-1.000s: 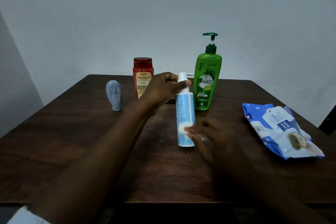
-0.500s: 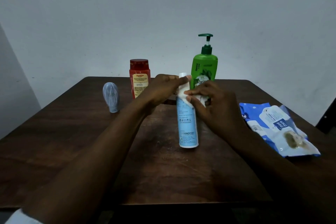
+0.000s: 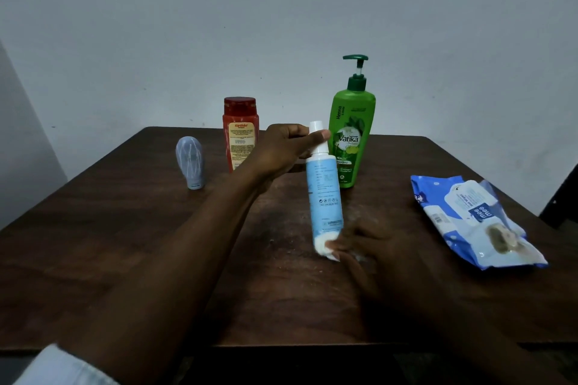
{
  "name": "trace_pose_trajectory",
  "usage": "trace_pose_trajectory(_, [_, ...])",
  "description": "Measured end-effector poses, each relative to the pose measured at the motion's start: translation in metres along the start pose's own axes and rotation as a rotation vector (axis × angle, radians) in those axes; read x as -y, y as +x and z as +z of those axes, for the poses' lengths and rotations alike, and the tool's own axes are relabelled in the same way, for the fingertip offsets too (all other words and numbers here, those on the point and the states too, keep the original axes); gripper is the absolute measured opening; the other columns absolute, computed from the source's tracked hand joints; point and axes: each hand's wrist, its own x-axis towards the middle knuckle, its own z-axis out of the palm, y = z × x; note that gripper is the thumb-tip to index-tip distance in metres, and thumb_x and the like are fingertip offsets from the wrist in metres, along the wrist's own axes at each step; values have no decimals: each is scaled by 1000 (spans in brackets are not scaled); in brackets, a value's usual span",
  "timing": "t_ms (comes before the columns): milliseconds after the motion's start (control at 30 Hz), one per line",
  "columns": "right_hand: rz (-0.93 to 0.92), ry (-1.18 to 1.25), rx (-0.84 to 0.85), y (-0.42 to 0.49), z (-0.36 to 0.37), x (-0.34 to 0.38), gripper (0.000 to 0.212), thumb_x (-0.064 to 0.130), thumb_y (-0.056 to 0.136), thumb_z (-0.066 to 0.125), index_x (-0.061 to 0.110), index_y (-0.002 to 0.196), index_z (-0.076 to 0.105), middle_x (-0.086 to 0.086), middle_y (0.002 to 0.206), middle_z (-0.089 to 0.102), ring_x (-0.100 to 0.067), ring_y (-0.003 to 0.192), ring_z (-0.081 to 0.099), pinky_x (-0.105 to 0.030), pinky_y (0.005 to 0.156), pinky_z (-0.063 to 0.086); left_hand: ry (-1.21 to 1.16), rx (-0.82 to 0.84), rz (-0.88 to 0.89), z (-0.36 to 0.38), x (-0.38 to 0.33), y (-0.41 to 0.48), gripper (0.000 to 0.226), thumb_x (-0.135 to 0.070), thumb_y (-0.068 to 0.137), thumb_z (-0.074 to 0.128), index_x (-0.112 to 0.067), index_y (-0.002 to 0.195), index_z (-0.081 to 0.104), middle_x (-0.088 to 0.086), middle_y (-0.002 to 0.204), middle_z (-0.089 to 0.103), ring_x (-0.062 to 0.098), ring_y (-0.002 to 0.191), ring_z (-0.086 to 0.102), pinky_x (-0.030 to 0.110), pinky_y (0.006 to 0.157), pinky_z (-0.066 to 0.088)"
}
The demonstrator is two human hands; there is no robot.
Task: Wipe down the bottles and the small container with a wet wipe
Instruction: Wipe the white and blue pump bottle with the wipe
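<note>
My left hand (image 3: 281,150) grips the white cap of the light-blue spray bottle (image 3: 325,194) and holds it tilted over the middle of the wooden table (image 3: 125,244). My right hand (image 3: 369,247) pinches a white wet wipe (image 3: 323,245) against the bottle's base. The green Vatika pump bottle (image 3: 350,140) stands just behind.

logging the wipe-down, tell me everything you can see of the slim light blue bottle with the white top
The slim light blue bottle looks plastic, with small dark print and a white neck and cap. It tilts slightly, top leaning left. The left hand grips its neck; the right hand presses a white wet wipe against its base, over the dark wooden table.
</note>
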Motion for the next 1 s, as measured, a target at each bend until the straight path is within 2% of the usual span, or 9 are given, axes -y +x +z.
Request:
trace_pose_trajectory(100, [38,43,-3,3,-4,-3,20,32,85,66,20,95,78,12,90,64,5,83,51,1,82,36,-16,-3,16,7,-1,2,22,-26,89,74,-10,78,64,-2,71,66,-4,55,62,12,54,51])
trace_pose_trajectory(167, [72,51,-14,18,-8,-6,19,31,87,70,18,99,77,14,94,61,7,86,50,1,81,36,-23,-19,18,9,-2,2,23,-24,88,76,-10,76,61,-5,66,63,-5,51,60,12,51,49])
trace_pose_trajectory(267, [126,97,-119,51,-11,-12,20,30,88,71,17,102,76,3,100,65,-5,93,60,-7,81,42,-22,-25,30,11,-4,1,23,-24,86,77,-6,86,63,0,72,65,-4,52,61,13,51,50])
trace_pose_trajectory(367, [124,87,-255,80,-11,-19,15,18,86,75,14,100,77,-3,103,67,-9,94,63,-15,81,49,-23,-33,22,12,-6,1,25,-25,84,79,-5,88,64,8,79,67,6,61,64,18,55,54])
trace_pose_trajectory(467, [111,77,-294,88,-9,-22,16,17,86,76,12,101,77,-5,105,68,-12,97,64,-23,82,53,-34,-35,17,11,-3,3,27,-26,84,79,-3,90,67,12,84,68,14,71,65,23,61,58])
trace_pose_trajectory(600, [95,70,-310,84,-11,-24,18,17,87,74,11,103,77,-4,104,69,-9,93,64,-19,80,52,-53,18,9,10,1,2,33,-27,92,70,3,105,69,8,91,72,10,75,68,20,64,56])
trace_pose_trajectory(733, [102,81,-312,81,-13,-26,18,14,87,74,12,105,77,-2,103,68,-2,93,60,-12,80,49,-78,66,-4,8,5,3,29,-24,95,66,0,111,68,11,102,73,19,91,68,35,86,57])
trace_pose_trajectory(900, [132,137,-209,65,-9,-24,21,22,88,70,10,104,76,-1,106,68,-7,97,64,-22,83,54,-100,50,-21,8,9,5,35,-23,93,69,4,114,65,13,103,71,23,93,64,39,89,56])
trace_pose_trajectory(1000, [133,125,-152,48,-7,-17,22,24,87,68,11,102,77,0,105,67,-3,97,61,-7,88,45,-96,35,-30,5,12,8,38,-25,92,70,4,116,64,15,106,70,23,95,63,41,91,56])
